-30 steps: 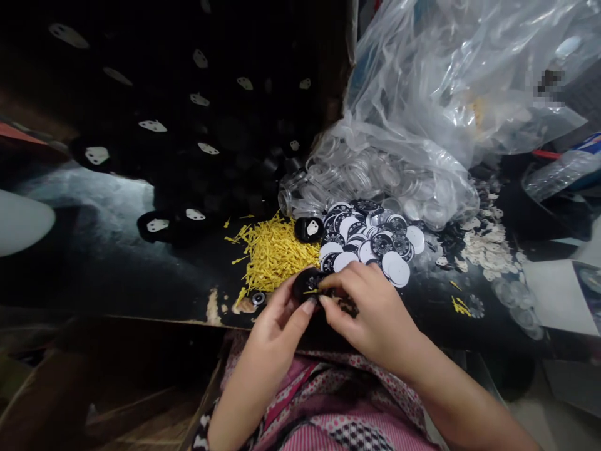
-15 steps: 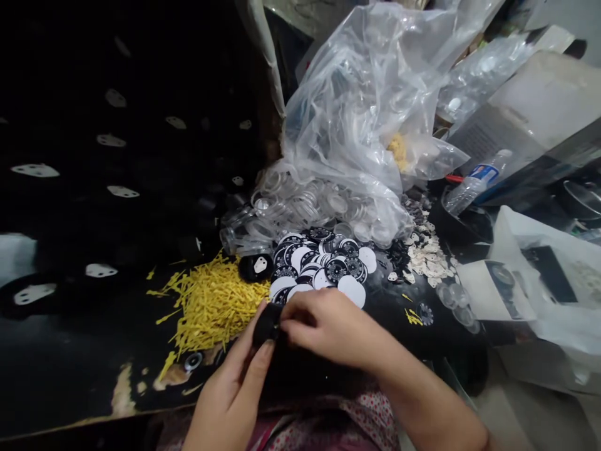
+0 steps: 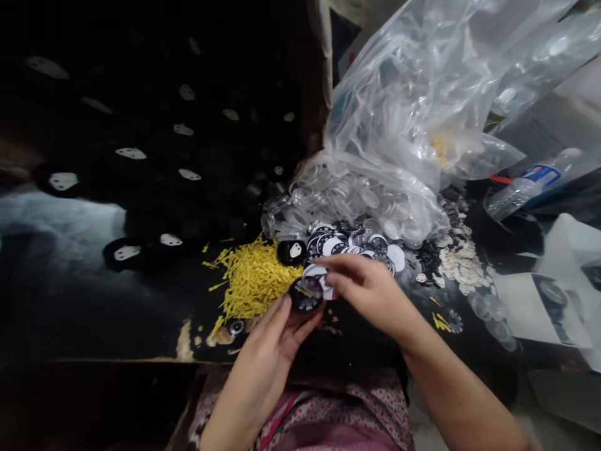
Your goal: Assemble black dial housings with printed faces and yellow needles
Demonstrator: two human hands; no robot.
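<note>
My left hand [image 3: 270, 351] grips a small round black gauge [image 3: 306, 302] from below and the side. Its dial, with pale markings and a yellow pointer, faces up towards me. My right hand [image 3: 370, 288] is at the gauge's upper right edge, thumb and fingers pinched together; whatever lies between their tips is too blurred to make out. Just behind both hands spreads a heap of black-and-white printed dial discs [image 3: 395, 257], partly hidden by my right hand. A pile of yellow pointers [image 3: 256, 282] lies to the left of the gauge.
Clear plastic covers [image 3: 338, 197] spill from a large clear bag [image 3: 399, 106] behind the discs. A black case [image 3: 291, 252] with a white plate sits beside the pointers. White plates [image 3: 457, 260] lie on the right, near a plastic bottle [image 3: 530, 185]. Several black cases stand on the left.
The gauge has turned so that its dial and yellow pointer show. My right hand has shifted to its upper right edge. The whole view has swung left.
</note>
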